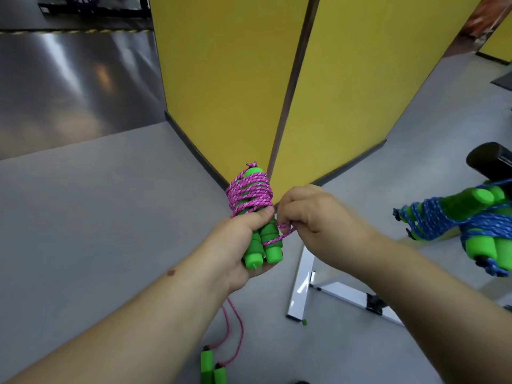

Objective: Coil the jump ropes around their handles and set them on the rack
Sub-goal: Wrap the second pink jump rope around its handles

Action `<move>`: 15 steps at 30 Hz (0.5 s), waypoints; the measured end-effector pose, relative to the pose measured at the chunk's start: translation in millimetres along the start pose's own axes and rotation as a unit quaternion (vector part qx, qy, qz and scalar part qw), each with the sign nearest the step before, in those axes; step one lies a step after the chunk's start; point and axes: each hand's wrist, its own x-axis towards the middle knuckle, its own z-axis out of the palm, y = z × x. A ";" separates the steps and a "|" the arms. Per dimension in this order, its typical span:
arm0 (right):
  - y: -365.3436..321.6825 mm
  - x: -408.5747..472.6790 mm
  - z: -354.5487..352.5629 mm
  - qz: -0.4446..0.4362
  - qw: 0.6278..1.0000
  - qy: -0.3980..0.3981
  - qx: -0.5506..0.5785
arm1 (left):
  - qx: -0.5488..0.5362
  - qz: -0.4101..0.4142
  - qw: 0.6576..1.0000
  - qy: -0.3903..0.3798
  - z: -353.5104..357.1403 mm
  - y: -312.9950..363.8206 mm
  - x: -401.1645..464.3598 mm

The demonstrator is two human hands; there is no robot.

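Left hand [243,239] grips handles [263,245]; right hand [310,209] pinches rope [285,231].

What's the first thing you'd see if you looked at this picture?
Right in the middle, a pink jump rope is wound around two bright green handles, gripped by the left hand while the right hand pinches the loose end. Behind stand tall yellow panels; at the right edge sit blue-roped bundles.

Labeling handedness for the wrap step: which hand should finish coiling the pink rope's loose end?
Right, probably. The right hand already pinches the pink rope loose end beside the green handles, free to circle them. The left hand grips the handles upright, anchoring the bundle.
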 end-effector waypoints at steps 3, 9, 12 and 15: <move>6.2 -5.9 -0.4 0.063 0.996 0.032 0.056 | -0.006 0.039 0.999 -0.004 6.1 -7.0 5.4; -4.4 -8.5 -18.5 0.370 0.658 0.014 0.656 | 0.038 0.148 0.986 -0.070 -1.2 5.7 -5.6; -14.8 -4.0 -30.2 0.380 0.508 0.013 0.773 | 0.020 0.142 0.985 -0.098 0.2 3.6 -16.7; -27.9 0.5 -30.9 0.378 0.541 0.030 0.751 | -0.027 0.137 0.984 -0.108 0.9 7.7 -22.5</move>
